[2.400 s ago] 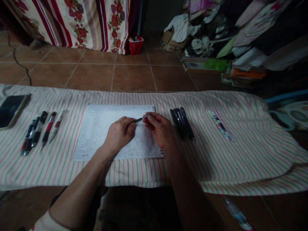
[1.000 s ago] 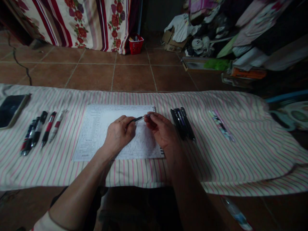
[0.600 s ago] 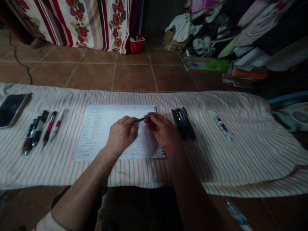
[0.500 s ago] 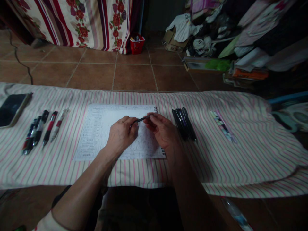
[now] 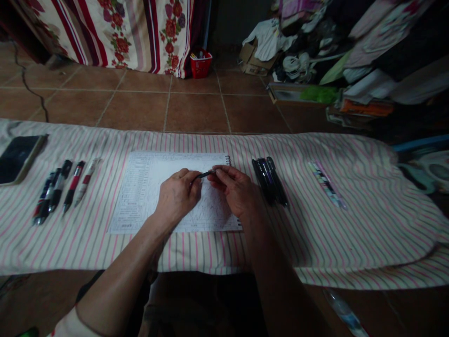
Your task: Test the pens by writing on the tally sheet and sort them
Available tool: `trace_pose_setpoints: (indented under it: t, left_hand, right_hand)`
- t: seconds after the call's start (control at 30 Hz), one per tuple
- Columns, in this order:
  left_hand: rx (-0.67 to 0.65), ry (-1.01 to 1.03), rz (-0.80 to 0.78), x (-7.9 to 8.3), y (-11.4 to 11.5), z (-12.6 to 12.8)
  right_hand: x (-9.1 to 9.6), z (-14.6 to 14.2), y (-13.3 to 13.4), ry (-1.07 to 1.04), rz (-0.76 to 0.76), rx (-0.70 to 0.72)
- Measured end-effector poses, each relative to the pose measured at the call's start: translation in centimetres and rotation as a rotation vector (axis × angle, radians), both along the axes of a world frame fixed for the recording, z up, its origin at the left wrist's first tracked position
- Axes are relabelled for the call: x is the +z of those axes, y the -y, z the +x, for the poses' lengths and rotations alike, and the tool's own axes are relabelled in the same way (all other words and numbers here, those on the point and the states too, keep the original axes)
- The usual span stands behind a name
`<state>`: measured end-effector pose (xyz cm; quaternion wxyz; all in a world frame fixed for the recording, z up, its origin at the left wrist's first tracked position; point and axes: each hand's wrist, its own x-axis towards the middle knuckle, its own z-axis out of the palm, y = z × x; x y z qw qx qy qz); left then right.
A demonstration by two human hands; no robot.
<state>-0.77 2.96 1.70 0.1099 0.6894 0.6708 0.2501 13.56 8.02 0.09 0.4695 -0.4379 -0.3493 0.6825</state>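
Note:
Between my hands is a dark pen (image 5: 205, 174), held nearly level over a spiral-bound notebook (image 5: 131, 187) with printed and handwritten marks. My left hand (image 5: 178, 193) is closed around the pen's left end. At its right end, the thumb and fingers of my right hand (image 5: 233, 186) pinch it. Several black pens (image 5: 269, 182) lie side by side just right of the notebook. To the left are a red-and-black pen (image 5: 74, 186), a white-and-red pen (image 5: 86, 182) and several darker pens (image 5: 52, 192).
A striped cloth (image 5: 315, 243) covers the low table. A phone (image 5: 19, 159) lies at the far left, and pastel-coloured pens (image 5: 327, 185) at the right. Beyond, a red basket (image 5: 201, 65) stands on the tiled floor. A plastic bottle (image 5: 345, 311) is below the table's front edge.
My right thumb and fingers have shifted slightly on the pen's right end. My left hand and the pen stay almost where they were.

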Motion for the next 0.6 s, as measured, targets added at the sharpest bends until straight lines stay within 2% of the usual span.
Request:
trace_pose_setpoints:
  t: [0.6]
  left_hand:
    - [-0.010,0.007,0.026,-0.26,-0.13,-0.09]
  right_hand:
    - [0.07,-0.26,0.21,0.054,0.018,0.020]
